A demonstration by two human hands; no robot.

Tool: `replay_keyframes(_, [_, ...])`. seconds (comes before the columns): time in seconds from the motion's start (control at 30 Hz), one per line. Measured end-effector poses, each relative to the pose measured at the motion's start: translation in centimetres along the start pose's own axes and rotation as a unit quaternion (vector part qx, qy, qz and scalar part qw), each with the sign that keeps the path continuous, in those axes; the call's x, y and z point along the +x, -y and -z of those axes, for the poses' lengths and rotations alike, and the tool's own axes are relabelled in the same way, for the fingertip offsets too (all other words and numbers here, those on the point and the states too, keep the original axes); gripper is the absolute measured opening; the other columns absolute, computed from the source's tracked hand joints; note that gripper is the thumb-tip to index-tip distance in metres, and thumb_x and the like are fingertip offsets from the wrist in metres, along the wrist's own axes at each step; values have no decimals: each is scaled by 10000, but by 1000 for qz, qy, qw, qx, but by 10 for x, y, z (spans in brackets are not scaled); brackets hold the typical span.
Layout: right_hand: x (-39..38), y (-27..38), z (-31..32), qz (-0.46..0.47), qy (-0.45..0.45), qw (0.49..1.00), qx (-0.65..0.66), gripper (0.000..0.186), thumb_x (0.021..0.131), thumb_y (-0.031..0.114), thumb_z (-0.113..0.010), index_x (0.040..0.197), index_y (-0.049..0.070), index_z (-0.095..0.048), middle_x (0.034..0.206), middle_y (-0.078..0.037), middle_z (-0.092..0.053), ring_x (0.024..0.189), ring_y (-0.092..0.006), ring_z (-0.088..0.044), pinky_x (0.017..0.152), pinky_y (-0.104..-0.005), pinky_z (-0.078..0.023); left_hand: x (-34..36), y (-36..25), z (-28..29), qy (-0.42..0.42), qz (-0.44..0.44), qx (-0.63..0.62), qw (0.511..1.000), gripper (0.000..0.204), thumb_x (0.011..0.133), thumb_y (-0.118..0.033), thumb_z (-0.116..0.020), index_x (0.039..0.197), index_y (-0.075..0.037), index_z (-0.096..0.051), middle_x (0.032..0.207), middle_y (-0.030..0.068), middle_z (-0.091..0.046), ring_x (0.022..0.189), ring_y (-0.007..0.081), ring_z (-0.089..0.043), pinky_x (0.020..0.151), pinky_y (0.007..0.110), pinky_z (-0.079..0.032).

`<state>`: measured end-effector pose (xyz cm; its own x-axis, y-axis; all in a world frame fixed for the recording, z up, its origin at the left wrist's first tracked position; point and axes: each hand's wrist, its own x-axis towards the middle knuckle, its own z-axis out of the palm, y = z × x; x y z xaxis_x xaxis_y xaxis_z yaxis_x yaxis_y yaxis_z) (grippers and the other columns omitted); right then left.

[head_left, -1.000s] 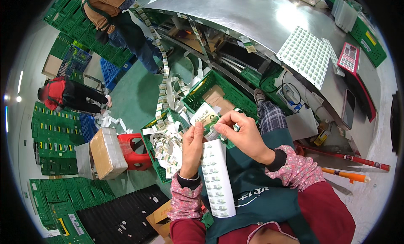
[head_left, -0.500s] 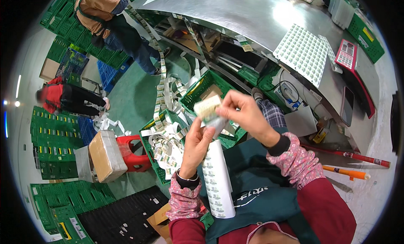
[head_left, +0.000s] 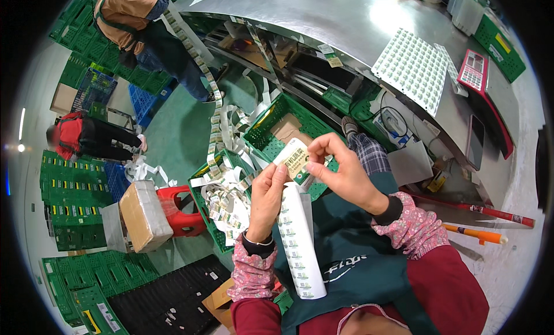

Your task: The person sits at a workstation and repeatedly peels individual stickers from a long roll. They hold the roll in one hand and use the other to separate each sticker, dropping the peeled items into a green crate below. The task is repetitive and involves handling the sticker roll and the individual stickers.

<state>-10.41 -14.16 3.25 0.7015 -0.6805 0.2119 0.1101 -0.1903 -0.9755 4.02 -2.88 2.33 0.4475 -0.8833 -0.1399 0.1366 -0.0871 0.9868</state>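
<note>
Between my hands is a small cream-and-green printed label card. My left hand pinches its lower left side between thumb and fingers. My right hand is at the card's right edge, thumb and forefinger closed together on it, the other fingers curled. Below the hands, a long white sheet of labels with rows of small green prints lies curled against my dark green apron.
Ahead stand green crates, one heaped with label strips. At right, a metal table bears a label sheet and a red scale. A red stool and cardboard box are left. Two people work farther off.
The label card, blurred before, is now steady with its printed face showing. My right hand has shifted slightly right and down. The view has moved a little.
</note>
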Motion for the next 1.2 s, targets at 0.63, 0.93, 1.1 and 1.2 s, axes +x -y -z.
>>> replay_keyframes(0.63, [77, 12, -5, 7, -19, 984, 176, 123, 844, 88, -667, 868, 3, -580, 745, 33, -532, 700, -25, -460, 610, -206, -396, 20, 1, -18, 44, 11, 119, 992, 284, 981, -247, -530, 1032, 12, -631, 823, -15, -622, 671, 34, -511, 569, 204, -409])
replay_keyframes(0.93, [-34, -16, 36, -163, 59, 982, 79, 140, 961, 155, -537, 970, 17, -564, 779, -11, -594, 694, -58, -570, 584, -191, -450, 52, 7, 26, -294, -184, 131, 929, 363, 1015, -250, -448, 943, 59, -625, 713, 42, -608, 616, 87, -497, 551, 293, -425])
replay_keyframes(1.1, [-70, -1, 15, 60, -14, 983, -171, 467, 742, 151, -776, 1124, 23, -539, 1128, -128, -536, 967, -206, -558, 779, -317, -467, 61, 16, 37, -382, -197, 78, 900, 423, 1016, -276, -442, 738, 26, -543, 577, -9, -464, 524, 73, -383, 473, 290, -319])
replay_keyframes(1.2, [-75, -21, 4, 19, -77, 991, -105, 346, 774, 83, -745, 1063, 12, -568, 995, -114, -590, 856, -202, -594, 724, -296, -475, 59, 24, 27, -372, -169, 15, 912, 368, 1014, -271, -448, 847, 25, -591, 696, 2, -565, 594, 65, -455, 522, 263, -383])
